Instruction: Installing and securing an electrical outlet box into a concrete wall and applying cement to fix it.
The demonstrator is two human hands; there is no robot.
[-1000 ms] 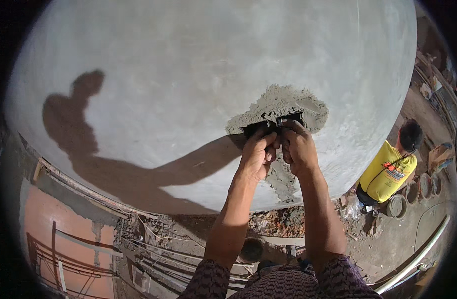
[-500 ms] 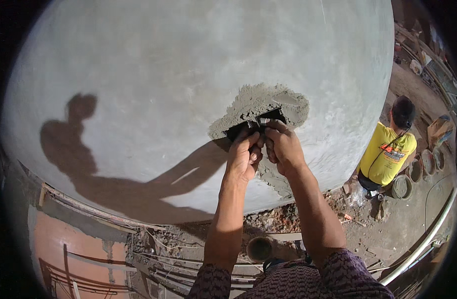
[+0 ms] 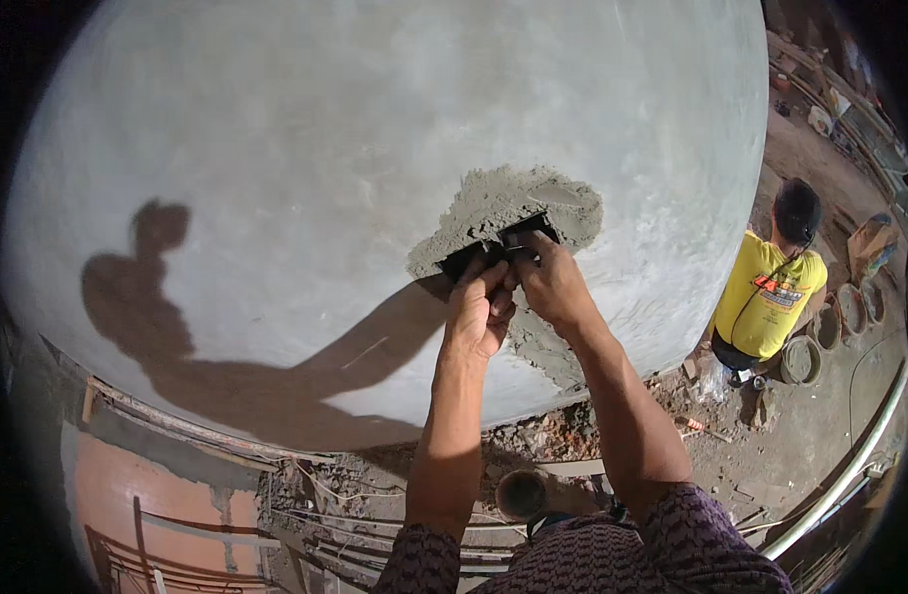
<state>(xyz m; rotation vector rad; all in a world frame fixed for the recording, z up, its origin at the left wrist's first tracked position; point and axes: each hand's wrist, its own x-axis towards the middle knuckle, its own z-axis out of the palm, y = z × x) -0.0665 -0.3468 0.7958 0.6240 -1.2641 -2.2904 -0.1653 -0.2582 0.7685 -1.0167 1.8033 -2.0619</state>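
Observation:
Two dark, square wall boxes sit side by side in a smooth grey plastered wall, slightly tilted. Rough wet mortar surrounds their upper edges, and more is smeared below. My left hand is at the lower edge of the left box, fingers curled and pinched together near the gap between the boxes. Beside it, my right hand reaches into the right box with bent fingers closed. A small greyish bit shows at its fingertips, too small to name. What the left fingertips grip is hidden.
At the right, a person in a yellow shirt crouches near several buckets. Rubble lines the wall's foot. Below are a round container and pipes; a long pale pipe curves at lower right.
My right hand's fingers have shifted further over the right box and spread slightly from the left hand. The left hand stays nearly in place. The whole view has moved a little.

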